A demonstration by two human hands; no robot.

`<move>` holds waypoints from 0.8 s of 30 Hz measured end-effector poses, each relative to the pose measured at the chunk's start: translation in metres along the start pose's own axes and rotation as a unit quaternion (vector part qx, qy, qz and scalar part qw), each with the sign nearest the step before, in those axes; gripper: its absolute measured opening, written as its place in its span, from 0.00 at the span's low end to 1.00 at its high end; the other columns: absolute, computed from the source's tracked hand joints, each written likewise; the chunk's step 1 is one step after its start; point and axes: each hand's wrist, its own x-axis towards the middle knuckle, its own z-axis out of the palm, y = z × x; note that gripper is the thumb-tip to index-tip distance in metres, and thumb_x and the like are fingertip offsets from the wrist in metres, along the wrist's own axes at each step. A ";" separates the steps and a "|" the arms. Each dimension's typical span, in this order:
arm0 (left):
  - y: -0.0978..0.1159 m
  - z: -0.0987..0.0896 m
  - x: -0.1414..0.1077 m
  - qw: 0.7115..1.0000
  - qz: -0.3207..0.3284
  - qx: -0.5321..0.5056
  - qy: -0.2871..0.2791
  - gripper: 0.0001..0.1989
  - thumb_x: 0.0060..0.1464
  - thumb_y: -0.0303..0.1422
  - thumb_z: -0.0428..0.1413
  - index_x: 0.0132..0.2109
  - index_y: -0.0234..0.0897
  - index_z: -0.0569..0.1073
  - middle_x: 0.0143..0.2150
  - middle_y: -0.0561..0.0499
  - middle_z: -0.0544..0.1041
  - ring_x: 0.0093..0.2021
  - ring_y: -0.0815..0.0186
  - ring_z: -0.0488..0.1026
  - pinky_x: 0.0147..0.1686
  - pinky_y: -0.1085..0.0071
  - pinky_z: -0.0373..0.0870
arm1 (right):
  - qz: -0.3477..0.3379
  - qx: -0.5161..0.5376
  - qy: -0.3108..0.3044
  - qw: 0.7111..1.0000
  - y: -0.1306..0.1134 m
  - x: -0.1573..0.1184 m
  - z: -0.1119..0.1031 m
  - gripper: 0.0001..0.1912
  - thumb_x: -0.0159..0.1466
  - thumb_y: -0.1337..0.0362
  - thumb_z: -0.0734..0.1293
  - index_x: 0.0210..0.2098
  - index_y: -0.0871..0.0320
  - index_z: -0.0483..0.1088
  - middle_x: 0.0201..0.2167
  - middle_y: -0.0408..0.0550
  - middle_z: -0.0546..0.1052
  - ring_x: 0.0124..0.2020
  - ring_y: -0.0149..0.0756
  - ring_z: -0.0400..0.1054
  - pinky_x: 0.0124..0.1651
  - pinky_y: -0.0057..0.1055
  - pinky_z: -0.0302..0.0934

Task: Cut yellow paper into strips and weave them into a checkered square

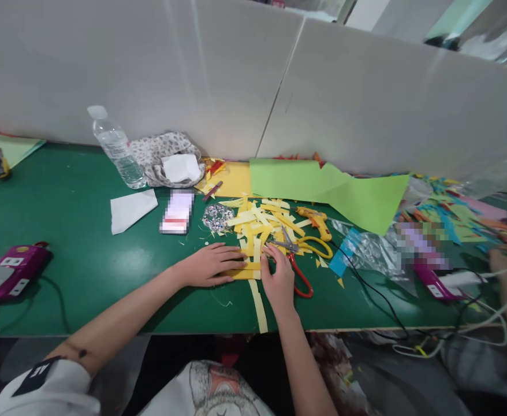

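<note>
Yellow strips near the table's front edge: thin, limp; we judge edges best. Left hand flat, pressing them; right hand pinching one end.

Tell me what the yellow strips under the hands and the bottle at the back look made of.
Yellow strips: thin matte paper or card, judging by flat cut edges and slight curl; the left hand presses some flat, the right hand touches them. Bottle: clear glossy plastic, seemingly, see-through with ribbed walls and a pale cap.

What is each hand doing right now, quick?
Left hand: open, flat, pressing down on the yellow paper strips.
Right hand: fingers pinching a yellow strip beside the scissors.
</note>
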 end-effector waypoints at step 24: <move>-0.007 0.007 0.002 0.996 -0.073 0.016 0.049 0.30 0.57 0.49 0.46 0.62 0.38 0.55 0.60 0.43 0.65 0.61 0.55 0.58 0.59 0.55 0.49 | -0.093 -0.075 -0.034 0.992 -0.008 -0.012 -0.005 0.18 0.64 0.64 0.57 0.53 0.60 0.62 0.42 0.53 0.76 0.46 0.40 0.67 0.47 0.37 0.62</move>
